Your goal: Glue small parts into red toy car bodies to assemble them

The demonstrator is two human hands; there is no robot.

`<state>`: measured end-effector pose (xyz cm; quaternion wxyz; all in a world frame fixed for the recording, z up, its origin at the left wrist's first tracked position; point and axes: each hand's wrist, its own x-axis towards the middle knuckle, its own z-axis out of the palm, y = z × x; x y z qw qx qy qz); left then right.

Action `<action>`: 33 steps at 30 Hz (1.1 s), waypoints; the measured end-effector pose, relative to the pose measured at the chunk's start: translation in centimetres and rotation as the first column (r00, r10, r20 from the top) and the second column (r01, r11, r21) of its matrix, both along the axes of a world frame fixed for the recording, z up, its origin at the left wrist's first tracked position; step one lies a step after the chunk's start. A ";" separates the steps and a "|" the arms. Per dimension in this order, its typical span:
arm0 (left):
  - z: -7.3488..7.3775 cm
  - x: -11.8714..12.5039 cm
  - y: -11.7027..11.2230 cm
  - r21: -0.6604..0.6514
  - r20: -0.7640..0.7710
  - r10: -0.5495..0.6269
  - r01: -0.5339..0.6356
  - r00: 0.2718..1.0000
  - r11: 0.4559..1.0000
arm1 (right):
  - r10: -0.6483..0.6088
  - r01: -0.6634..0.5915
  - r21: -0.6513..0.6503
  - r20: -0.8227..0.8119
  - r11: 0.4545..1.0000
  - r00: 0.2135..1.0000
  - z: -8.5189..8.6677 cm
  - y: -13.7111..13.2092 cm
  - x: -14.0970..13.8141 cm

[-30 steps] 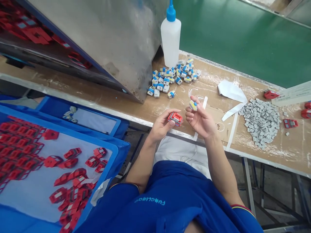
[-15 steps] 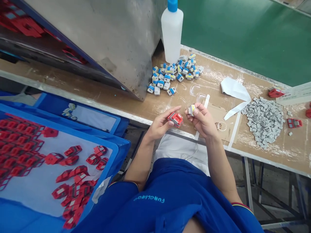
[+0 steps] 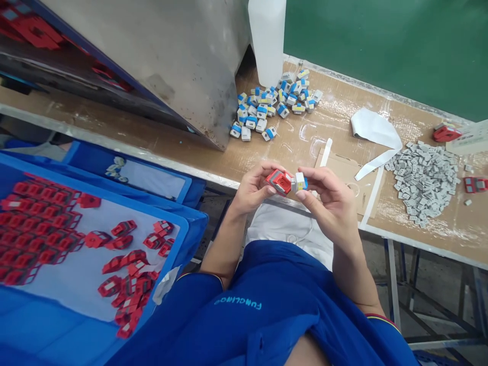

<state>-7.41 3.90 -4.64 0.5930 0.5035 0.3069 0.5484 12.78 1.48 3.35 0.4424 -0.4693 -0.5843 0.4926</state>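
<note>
In my left hand (image 3: 254,189) is a red plastic toy vehicle body (image 3: 279,182) with grey trim, its hollow side turned up and to the right. My right hand (image 3: 330,198) pinches a small white, yellow and blue block (image 3: 300,182) between thumb and fingers. The block sits right at the red body's right end; whether the two touch I cannot tell. Both hands are over the front edge of the bench. Beyond them lies a pile of similar white, blue and yellow blocks (image 3: 263,113).
Small grey pieces (image 3: 425,180) are heaped at the right, near a white strip (image 3: 375,133). A white bottle (image 3: 269,46) stands behind the blocks, beside a metal housing (image 3: 183,66). At the left, a blue tray (image 3: 186,239) holds many red bodies (image 3: 41,218).
My right hand has brought the block left, up to the red body, and turned it so its blue side shows. The red body has tilted in my left hand.
</note>
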 end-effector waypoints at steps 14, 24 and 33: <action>2.1 1.2 0.2 -0.037 -0.172 0.013 -0.019 0.985 0.999 | -0.118 0.100 0.101 0.195 0.990 0.974 -0.5 0.1 0.9; 2.5 1.1 0.7 -0.067 -0.372 -0.097 0.078 0.923 0.995 | -0.080 0.086 -0.018 0.215 0.996 0.973 -2.8 0.6 1.8; 3.0 2.3 0.8 -0.113 -0.297 -0.024 -0.011 0.955 0.994 | -0.203 0.195 -0.174 -0.025 0.965 0.979 -3.2 0.0 1.5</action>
